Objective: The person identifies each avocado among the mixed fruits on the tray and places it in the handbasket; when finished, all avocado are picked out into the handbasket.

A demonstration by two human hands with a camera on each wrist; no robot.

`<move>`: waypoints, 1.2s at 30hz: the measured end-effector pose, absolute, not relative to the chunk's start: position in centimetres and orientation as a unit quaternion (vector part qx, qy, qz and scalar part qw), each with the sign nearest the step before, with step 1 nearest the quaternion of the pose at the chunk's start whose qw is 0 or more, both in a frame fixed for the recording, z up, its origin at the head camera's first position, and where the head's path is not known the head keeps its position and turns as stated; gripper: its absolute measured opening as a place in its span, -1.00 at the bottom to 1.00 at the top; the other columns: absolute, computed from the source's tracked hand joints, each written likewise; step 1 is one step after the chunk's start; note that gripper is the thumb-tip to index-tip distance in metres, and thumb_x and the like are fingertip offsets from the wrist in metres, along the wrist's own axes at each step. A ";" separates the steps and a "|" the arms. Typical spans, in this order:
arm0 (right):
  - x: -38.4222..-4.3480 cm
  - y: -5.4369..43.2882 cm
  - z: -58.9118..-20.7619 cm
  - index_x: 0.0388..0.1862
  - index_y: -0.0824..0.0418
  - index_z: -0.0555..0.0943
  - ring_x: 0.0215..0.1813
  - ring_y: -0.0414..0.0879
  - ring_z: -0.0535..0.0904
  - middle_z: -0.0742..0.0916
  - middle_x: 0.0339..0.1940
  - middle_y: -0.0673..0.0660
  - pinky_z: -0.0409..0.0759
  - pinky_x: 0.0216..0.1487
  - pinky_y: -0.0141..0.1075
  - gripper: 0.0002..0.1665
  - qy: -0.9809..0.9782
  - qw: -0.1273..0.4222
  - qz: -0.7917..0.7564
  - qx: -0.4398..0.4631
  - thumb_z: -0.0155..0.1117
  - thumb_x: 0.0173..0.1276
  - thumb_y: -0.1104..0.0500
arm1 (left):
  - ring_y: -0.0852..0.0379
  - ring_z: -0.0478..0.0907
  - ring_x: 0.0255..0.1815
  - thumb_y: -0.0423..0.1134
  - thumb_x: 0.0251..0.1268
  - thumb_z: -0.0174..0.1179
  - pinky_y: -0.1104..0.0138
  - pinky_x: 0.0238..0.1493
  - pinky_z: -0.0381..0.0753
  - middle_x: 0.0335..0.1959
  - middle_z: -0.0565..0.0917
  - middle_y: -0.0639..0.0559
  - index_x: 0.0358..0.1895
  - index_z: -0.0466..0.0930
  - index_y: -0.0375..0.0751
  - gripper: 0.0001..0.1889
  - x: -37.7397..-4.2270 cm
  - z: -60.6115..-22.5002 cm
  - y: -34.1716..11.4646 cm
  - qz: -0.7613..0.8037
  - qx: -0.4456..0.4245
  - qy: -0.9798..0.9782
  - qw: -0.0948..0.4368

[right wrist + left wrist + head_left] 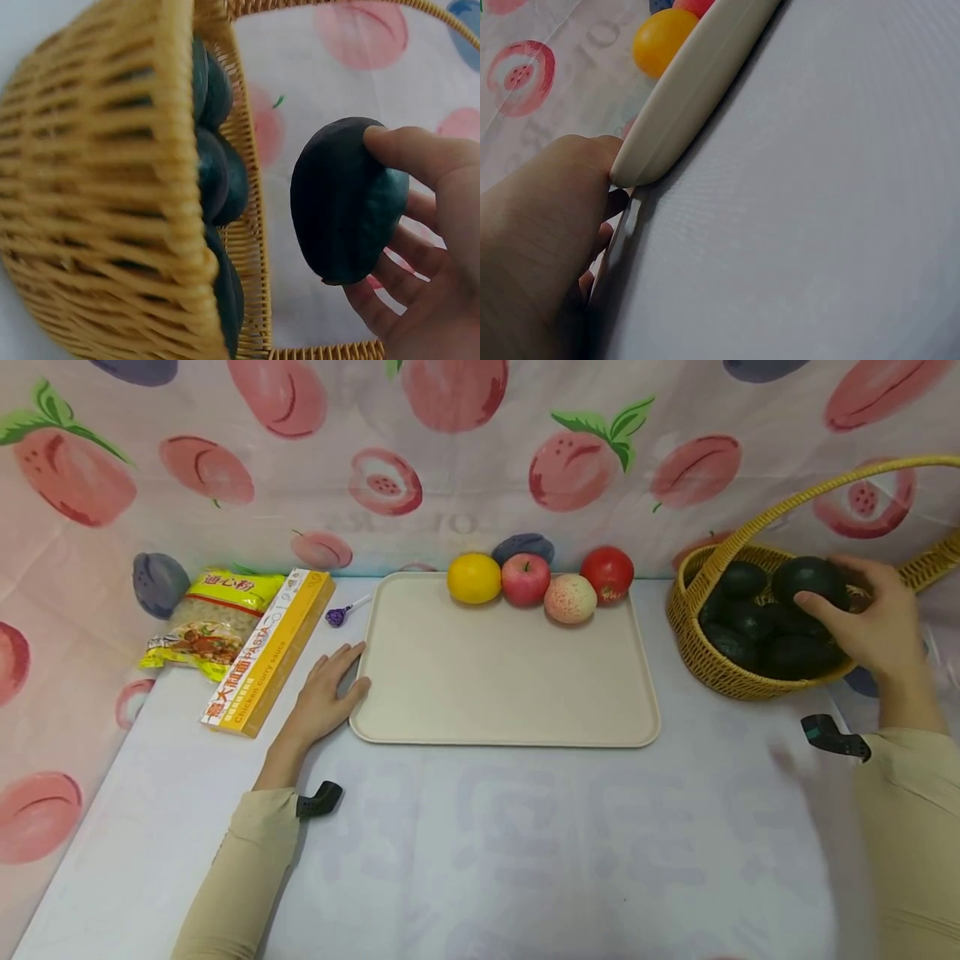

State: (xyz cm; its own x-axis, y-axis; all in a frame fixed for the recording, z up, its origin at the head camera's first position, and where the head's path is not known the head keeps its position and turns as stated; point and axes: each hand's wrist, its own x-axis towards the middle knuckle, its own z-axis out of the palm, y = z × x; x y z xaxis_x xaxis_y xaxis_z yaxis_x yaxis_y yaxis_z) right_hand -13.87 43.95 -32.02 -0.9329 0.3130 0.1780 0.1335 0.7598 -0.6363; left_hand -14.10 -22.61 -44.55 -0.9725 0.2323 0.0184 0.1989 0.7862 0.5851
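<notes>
My right hand [873, 610] holds a dark green avocado [341, 202] between thumb and fingers, above the opening of a yellow wicker basket [112, 180]. Inside that basket lie several more dark avocados [750, 622], partly hidden by the rim in the right wrist view. On the other side, my left hand [321, 697] rests on the table at the left edge of a beige tray [502, 685], its thumb at the tray's rim and its fingers extended. A lemon [474, 578], a pink apple [525, 580], a speckled peach [570, 599] and a red round fruit [607, 574] sit along the tray's back edge.
To the left lie a yellow bag of pasta [217, 618] and a long orange pasta box [270, 652] leaning against it. A purple-wrapped lollipop [337, 616] is between box and tray. The basket's tall handle [795, 506] arches up at the right. Behind hangs a fruit-patterned cloth [480, 468].
</notes>
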 end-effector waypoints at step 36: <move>-19.6 49.7 -34.8 0.40 0.39 0.15 0.24 0.58 0.14 0.27 0.27 0.63 0.01 0.26 0.44 -0.34 -0.980 -0.087 0.176 -0.020 -0.08 0.46 0.03 | -0.06 -0.01 0.54 0.06 0.37 0.00 0.10 0.58 -0.24 0.48 0.20 -0.12 0.47 0.12 0.05 -0.36 -14.1 -44.4 -22.6 0.310 0.118 0.943 0.022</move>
State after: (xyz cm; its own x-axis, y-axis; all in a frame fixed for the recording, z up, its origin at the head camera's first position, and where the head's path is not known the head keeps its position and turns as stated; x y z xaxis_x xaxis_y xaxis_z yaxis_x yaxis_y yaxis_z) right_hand -19.59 49.69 -34.76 -0.9841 0.0080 -0.1775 0.0692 0.9373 -0.3417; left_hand -14.14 -22.64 -44.42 -0.9714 0.2354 0.0314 0.2082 0.7803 0.5898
